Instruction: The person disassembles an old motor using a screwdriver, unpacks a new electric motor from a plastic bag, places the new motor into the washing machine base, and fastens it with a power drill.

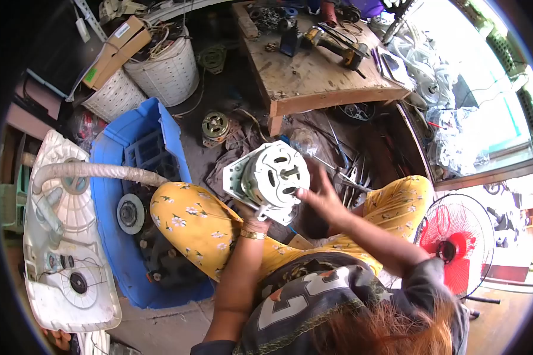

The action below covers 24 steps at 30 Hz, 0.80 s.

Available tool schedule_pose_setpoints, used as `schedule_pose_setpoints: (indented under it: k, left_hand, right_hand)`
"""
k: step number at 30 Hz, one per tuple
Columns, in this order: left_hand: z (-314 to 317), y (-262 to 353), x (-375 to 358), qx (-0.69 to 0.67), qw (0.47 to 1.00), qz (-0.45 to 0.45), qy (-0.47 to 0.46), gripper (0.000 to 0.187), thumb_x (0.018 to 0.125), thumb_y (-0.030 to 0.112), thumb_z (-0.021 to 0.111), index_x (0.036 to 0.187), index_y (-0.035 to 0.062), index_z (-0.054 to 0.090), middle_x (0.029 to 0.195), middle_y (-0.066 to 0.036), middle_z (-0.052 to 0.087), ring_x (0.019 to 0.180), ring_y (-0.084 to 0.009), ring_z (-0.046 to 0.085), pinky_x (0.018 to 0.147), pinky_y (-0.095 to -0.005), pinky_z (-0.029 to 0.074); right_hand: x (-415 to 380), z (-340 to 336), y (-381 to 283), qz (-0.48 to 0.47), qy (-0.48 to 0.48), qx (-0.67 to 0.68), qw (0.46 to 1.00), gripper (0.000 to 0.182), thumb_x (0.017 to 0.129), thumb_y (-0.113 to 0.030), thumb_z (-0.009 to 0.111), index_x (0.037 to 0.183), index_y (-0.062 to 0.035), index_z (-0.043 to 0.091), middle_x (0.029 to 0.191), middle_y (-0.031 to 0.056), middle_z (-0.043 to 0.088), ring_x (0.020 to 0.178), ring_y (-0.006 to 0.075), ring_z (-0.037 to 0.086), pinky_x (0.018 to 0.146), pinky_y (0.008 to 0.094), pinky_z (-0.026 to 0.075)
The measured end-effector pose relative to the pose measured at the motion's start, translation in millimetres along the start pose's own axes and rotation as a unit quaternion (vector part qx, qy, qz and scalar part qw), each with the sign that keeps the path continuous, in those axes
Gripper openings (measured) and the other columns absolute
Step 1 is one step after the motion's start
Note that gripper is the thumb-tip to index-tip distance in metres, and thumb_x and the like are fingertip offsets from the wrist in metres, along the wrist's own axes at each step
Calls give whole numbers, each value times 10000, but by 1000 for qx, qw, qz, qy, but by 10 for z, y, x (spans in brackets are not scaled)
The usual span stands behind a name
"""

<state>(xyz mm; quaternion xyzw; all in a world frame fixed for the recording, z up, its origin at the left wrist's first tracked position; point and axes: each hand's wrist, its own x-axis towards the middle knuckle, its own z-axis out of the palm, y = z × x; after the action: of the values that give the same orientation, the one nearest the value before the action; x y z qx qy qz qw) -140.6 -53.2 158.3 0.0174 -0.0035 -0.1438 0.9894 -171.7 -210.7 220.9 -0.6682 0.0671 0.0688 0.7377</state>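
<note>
A silvery metal motor (pixel 278 173) with round slotted housing and a short shaft is held up above my lap, its flat bracket plate pointing left. My left hand (pixel 251 219) grips it from below, mostly hidden behind the housing. My right hand (pixel 323 198) is at the motor's right side, fingers apart, the thumb by the lower right edge of the housing. On the floor behind it lies another round motor (pixel 216 126) beside a dark cloth (pixel 234 155).
At my left stand a blue plastic washer body (pixel 109 171) and a white panel (pixel 41 300) with a grey hose (pixel 100 171). A wooden table (pixel 314 77) holds a yellow power drill (pixel 352 54). Long tools (pixel 352 171) lie ahead; a red fan (pixel 456 248) is at right.
</note>
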Motion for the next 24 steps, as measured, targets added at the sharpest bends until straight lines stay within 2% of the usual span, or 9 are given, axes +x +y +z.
schedule_pose_setpoints:
  k: [1,4,7,13,17,20,21,22,24]
  left_hand:
    - [-129,-10,21,42,993,45,100,667,864,555,343,1294,52,429,1285,-127,483,1158,-291,483,980,-445,398]
    - [-144,-15,19,34,997,64,-39,619,881,490,351,1281,25,438,1262,-118,507,1120,-274,518,963,-414,420]
    - [191,-35,-77,341,934,106,23,533,898,378,388,1264,-3,452,1222,-104,534,1100,-225,532,934,-371,436]
    - [508,44,-20,498,860,13,-110,520,933,318,398,1340,-4,356,1353,-116,394,1231,-200,379,1030,-323,289]
    - [1149,209,211,706,646,100,-271,557,906,382,458,1341,40,395,1321,-154,408,1232,-270,366,1035,-352,259]
    - [1440,247,269,770,616,101,-131,373,843,258,553,1146,41,570,1065,-100,558,1044,-241,515,917,-326,381]
    - [1422,232,287,819,554,92,-120,332,814,220,581,1100,52,593,1028,-124,568,987,-264,553,860,-337,424]
    - [1153,171,316,859,502,33,-96,329,811,226,581,1090,52,594,1057,-144,567,982,-286,561,847,-354,435]
    - [1119,-137,303,903,393,-173,-18,349,810,253,570,1080,32,582,1142,-195,549,1005,-338,560,843,-400,452]
  right_hand:
    - [-62,-18,273,62,19,8,998,713,822,-370,656,1329,-21,296,1291,105,429,1159,232,446,998,373,343]
    - [-108,107,251,109,-143,291,940,758,848,-506,545,1384,-44,272,1356,82,409,1252,219,379,1057,372,256]
    - [-162,80,166,85,-161,312,932,747,844,-541,523,1363,-46,312,1328,83,440,1237,218,398,1048,368,268]
    - [-168,-358,199,60,-127,353,925,693,671,-355,721,1240,-59,461,1137,86,568,1050,232,545,927,383,438]
    - [-99,-637,101,0,-125,354,927,721,655,-362,723,1236,-25,459,1152,125,560,1054,272,547,939,444,437]
    - [114,-1084,10,-55,-114,342,931,845,616,-566,742,1234,-58,468,1141,130,561,1048,286,559,903,475,464]
    - [220,-1251,-59,-60,-139,369,917,835,626,-570,733,1232,-60,470,1150,127,557,1049,285,558,905,474,463]
    - [222,-1244,-335,-128,-129,323,929,803,631,-527,759,1188,-8,506,1031,92,623,946,247,617,816,387,524]
    - [345,-1373,-506,-138,-100,363,916,805,653,-537,738,1216,-24,478,1077,110,601,954,255,611,791,400,532]
